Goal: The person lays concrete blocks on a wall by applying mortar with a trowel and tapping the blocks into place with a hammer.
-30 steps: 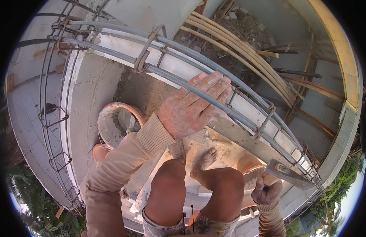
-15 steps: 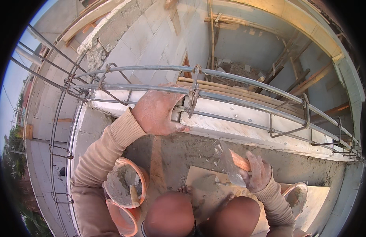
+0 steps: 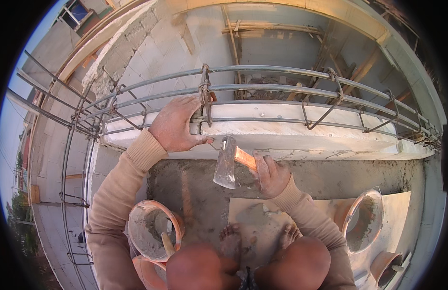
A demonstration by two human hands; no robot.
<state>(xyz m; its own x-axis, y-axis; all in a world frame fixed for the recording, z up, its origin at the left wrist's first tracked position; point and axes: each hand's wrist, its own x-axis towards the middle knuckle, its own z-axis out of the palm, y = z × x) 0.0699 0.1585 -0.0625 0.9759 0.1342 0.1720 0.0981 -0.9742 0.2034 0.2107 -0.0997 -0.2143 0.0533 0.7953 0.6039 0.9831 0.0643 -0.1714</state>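
My right hand [image 3: 272, 176] is closed round the wooden handle of a hatchet [image 3: 225, 166], whose grey, mortar-dusted head hangs in front of the white wall ledge [image 3: 291, 135]. My left hand [image 3: 176, 126] reaches over this ledge, beneath the rebar cage [image 3: 262, 88]. Its fingers lie on the far side and the thumb on the near side, pinching a small grey block [image 3: 197, 126] beside a wire-tied stirrup [image 3: 205, 94]. Most of that block is hidden by the hand. The hatchet's blunt end is close to the left thumb, apart from it.
A mortar bucket [image 3: 154, 227] stands at left by my knee, with another bucket [image 3: 366, 220] at right. A mortar-stained board [image 3: 393, 212] lies under my bare feet. Vertical rebar [image 3: 64, 193] rises at the left corner. Beyond the ledge, the room drops to rubble [image 3: 270, 89].
My right hand has brought the hatchet up and left, from above the board to the ledge near my left hand. The left hand stays at the stirrup. My view has shifted.
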